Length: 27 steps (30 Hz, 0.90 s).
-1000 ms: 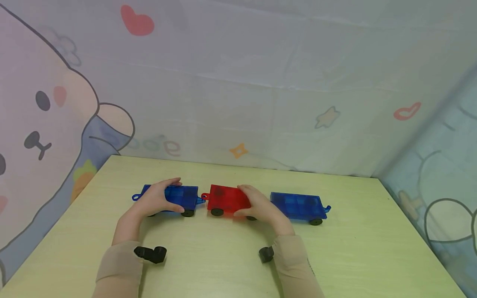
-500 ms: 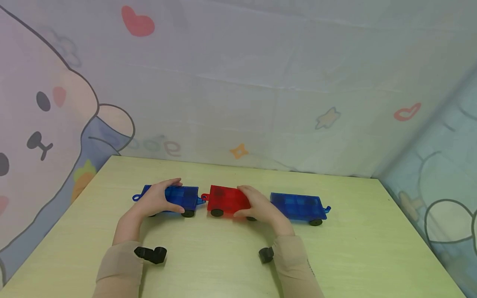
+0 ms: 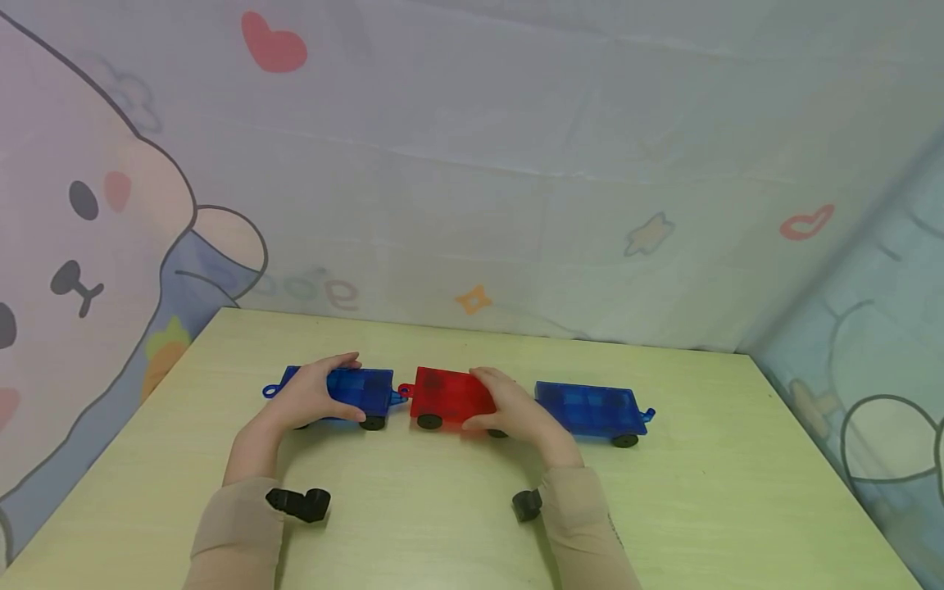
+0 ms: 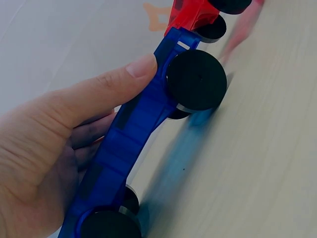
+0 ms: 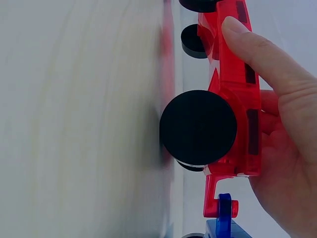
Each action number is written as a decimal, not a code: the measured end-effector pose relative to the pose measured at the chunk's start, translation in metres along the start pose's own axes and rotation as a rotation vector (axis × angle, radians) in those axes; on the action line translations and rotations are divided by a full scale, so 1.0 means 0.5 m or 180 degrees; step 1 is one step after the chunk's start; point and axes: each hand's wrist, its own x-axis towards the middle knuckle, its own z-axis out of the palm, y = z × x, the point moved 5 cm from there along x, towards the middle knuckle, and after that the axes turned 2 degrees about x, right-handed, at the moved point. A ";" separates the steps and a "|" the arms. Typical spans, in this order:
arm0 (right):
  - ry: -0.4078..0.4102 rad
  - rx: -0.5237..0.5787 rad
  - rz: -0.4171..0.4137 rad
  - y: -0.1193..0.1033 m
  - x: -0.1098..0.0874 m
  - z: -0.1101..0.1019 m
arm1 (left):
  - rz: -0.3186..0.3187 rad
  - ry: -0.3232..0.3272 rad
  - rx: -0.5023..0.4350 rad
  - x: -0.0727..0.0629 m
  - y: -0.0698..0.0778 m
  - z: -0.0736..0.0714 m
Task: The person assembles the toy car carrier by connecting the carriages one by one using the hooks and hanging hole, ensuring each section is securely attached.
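Note:
Three see-through toy train cars with black wheels stand in a row on the table. In the head view my left hand grips the left blue train car across its width, thumb on the near side. The red train car in the middle is held the same way by my right hand. A red loop meets the left blue car's hook. Right of my right hand is another blue train car; the right wrist view shows its blue loop on the red car's hook.
The pale wooden table extends around the cars. Behind it hangs a printed cloth backdrop, close to the table's far edge. A black camera mount sits at the left wrist, another mount at the right.

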 end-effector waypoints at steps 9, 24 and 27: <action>-0.0010 -0.0009 -0.0023 -0.003 0.001 0.001 | 0.0028 0.0007 -0.0013 -0.002 0.000 -0.003; -0.0047 -0.0115 0.0046 -0.007 0.003 0.006 | 0.0021 0.0008 -0.0034 -0.003 -0.002 -0.002; -0.0054 -0.0111 0.0054 -0.008 0.003 0.006 | 0.0016 0.0006 -0.0034 -0.003 -0.002 -0.003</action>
